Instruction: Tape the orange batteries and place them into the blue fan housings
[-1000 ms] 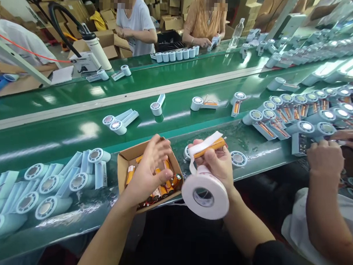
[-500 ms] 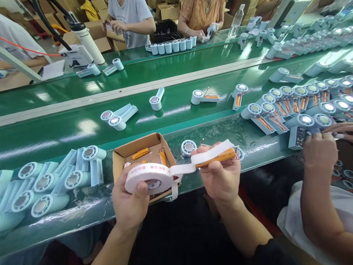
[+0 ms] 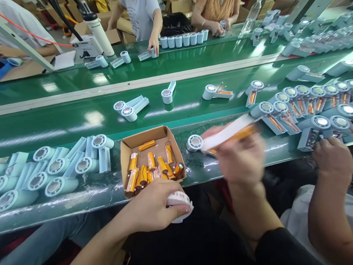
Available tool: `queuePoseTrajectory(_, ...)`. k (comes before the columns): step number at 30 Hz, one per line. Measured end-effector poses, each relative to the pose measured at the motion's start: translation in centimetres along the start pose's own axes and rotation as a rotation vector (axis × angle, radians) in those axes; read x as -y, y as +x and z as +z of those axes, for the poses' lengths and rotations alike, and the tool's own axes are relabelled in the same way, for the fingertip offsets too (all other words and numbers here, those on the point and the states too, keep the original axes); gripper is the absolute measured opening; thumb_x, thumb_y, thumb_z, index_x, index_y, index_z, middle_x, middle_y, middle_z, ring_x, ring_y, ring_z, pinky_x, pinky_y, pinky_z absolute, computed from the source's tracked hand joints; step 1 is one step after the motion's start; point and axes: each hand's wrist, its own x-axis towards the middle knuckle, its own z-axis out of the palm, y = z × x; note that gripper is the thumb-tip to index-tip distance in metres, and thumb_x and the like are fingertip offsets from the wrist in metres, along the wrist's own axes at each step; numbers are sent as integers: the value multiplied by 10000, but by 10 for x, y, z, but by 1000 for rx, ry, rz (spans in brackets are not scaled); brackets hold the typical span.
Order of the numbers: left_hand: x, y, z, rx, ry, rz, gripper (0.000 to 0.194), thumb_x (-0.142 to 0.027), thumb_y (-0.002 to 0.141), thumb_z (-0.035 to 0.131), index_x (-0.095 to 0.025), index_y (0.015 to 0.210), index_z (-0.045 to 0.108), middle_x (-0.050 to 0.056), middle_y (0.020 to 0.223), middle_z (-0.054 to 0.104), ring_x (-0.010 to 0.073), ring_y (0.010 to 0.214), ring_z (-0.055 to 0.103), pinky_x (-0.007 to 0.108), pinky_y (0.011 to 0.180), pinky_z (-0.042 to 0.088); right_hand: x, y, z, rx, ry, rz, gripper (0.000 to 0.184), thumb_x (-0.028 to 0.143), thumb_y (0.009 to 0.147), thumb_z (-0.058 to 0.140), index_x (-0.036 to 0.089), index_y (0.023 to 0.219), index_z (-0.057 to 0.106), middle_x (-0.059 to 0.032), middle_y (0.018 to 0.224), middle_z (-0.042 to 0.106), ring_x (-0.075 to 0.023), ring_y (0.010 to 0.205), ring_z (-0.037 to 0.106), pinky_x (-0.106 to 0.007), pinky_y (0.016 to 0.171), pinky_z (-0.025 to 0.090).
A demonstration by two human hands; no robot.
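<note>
My left hand [image 3: 152,205] is closed around a roll of white tape [image 3: 180,200], low in front of the box. Blurred by motion, my right hand [image 3: 243,162] grips an orange cylindrical battery [image 3: 241,134] with a strip of white tape [image 3: 227,132] along it. No tape runs visibly between roll and battery. A cardboard box [image 3: 124,157] beyond my left hand contains several orange batteries [image 3: 147,145] with thin wires. Just left of my right hand, a light-blue fan housing [image 3: 195,143] rests on the ledge, partly hidden by that hand.
Several light-blue fan housings [image 3: 58,165] crowd the ledge at left; more with batteries [image 3: 281,107] lie at right. A green conveyor belt [image 3: 107,137] carries a few. A co-worker's hand [image 3: 333,157] works close at right. Other people work across the belt, near a white bottle [image 3: 101,37].
My left hand has lowered the tape roll towards me, and the tape between roll and battery is gone. My right hand has moved right and up with the battery. Across the belt, a person reaches for a housing.
</note>
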Motion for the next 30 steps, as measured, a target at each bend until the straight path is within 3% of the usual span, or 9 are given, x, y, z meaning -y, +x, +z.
queuePoseTrajectory(2, 13, -3, -15, 1, 8, -53, 201, -459, 840, 769, -276, 923, 773, 28, 918, 787, 243, 856, 739, 347, 820, 588, 9, 25, -19, -225, 40, -223, 322, 495, 762, 977, 294, 953, 814, 36, 958, 830, -152, 844, 817, -245, 737, 682)
queuePoseTrajectory(4, 33, -2, -39, -202, 43, -148, 337, -504, 816, 767, -280, 1068, 752, 47, 1060, 780, 275, 974, 748, 401, 917, 606, 10, 35, -40, -301, -1, -266, 453, 521, 694, 1010, 283, 1024, 811, 28, 926, 826, -149, 799, 817, -236, 740, 683)
queuePoseTrajectory(6, 54, 6, -67, -324, 122, -163, 472, -554, 747, 813, -271, 1117, 735, 85, 1236, 741, 322, 1168, 715, 470, 1054, 580, 4, 25, -62, -258, -107, -113, 563, 477, 675, 1027, 263, 1131, 778, 7, 842, 829, -202, 738, 826, -291, 698, 700)
queuePoseTrajectory(9, 71, 43, -102, -310, 155, -69, 497, -660, 789, 761, -264, 1088, 745, 119, 1343, 707, 352, 1309, 656, 502, 1146, 530, -9, -8, -94, -237, -262, 93, 554, 403, 728, 998, 290, 1186, 708, 0, 786, 833, -283, 712, 838, -363, 614, 700)
queuePoseTrajectory(14, 43, 185, -126, -291, 633, -92, 468, -549, 1035, 499, -236, 1325, 690, 125, 1359, 735, 301, 1246, 681, 409, 1083, 540, -8, -37, -130, -438, -439, 30, 491, 429, 679, 1008, 312, 1052, 710, 5, 733, 820, -344, 688, 835, -428, 572, 703)
queuePoseTrajectory(17, 20, 280, -123, -274, 807, -119, 630, -576, 989, 603, -159, 1461, 618, 232, 1482, 656, 404, 1390, 587, 479, 1123, 496, 0, -34, -133, -479, -514, -30, 504, 445, 639, 1020, 318, 1026, 723, 7, 740, 816, -357, 671, 829, -458, 561, 709)
queuePoseTrajectory(20, 15, 339, -120, -191, 889, -135, 615, -551, 877, 764, -86, 1277, 731, 298, 1298, 720, 462, 1322, 627, 499, 1084, 500, 10, -30, -133, -492, -614, -93, 502, 417, 597, 1034, 339, 975, 714, 14, 767, 808, -387, 682, 824, -561, 614, 724)
queuePoseTrajectory(25, 36, 343, -120, 47, 959, -39, 313, -275, 718, 879, -136, 992, 821, 237, 1176, 753, 425, 1200, 702, 470, 1055, 524, 38, -1, -131, -527, -774, -235, 491, 451, 533, 1054, 444, 916, 747, -9, 673, 754, -440, 658, 793, -649, 678, 699)
queuePoseTrajectory(30, 52, 321, -106, 206, 974, 90, 245, -304, 850, 835, -164, 1048, 794, 166, 1273, 740, 353, 1307, 636, 587, 1194, 439, 22, 85, -92, -193, -539, -277, 438, 361, 676, 1002, 405, 1011, 723, 22, 832, 839, -341, 789, 846, -483, 648, 712)
